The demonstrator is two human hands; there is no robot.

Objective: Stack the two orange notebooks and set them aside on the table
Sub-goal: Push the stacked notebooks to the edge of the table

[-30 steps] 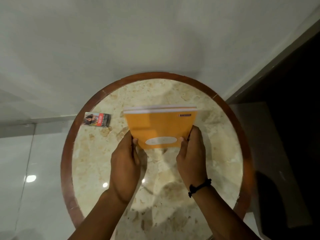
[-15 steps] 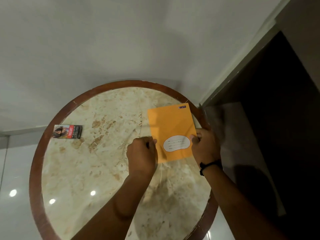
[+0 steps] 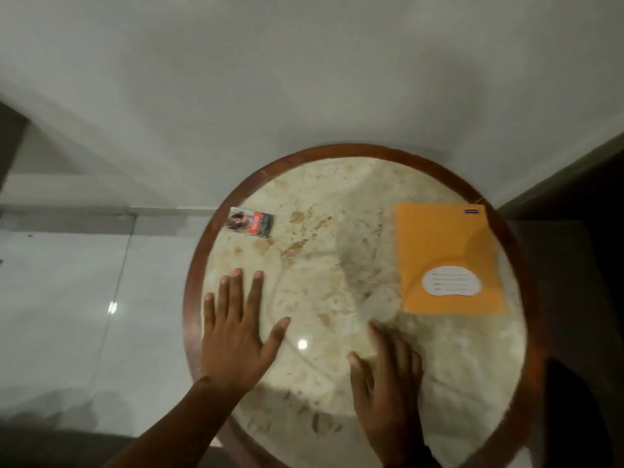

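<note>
Orange notebooks lying flat near the right rim of the round marble bench, label patch toward the near side, cover face up. Only one cover showing from above; whether a second sits squarely beneath cannot be told here. Nothing touching the stack. Right hand nearest, below and left of it, blurred, fingers spread, grip apart and clamped on nothing. Left hand further off across the bench, palm down, fingers splayed, grip likewise apart and empty. Small printed packet at the far left rim, well apart from everything else.

Judged from the lie of things: set-aside step finished or all but finished, both hands clear. Next move, if any, calls for little: perhaps a nudge inward, since the right edge sits close to the wooden rim.
</note>
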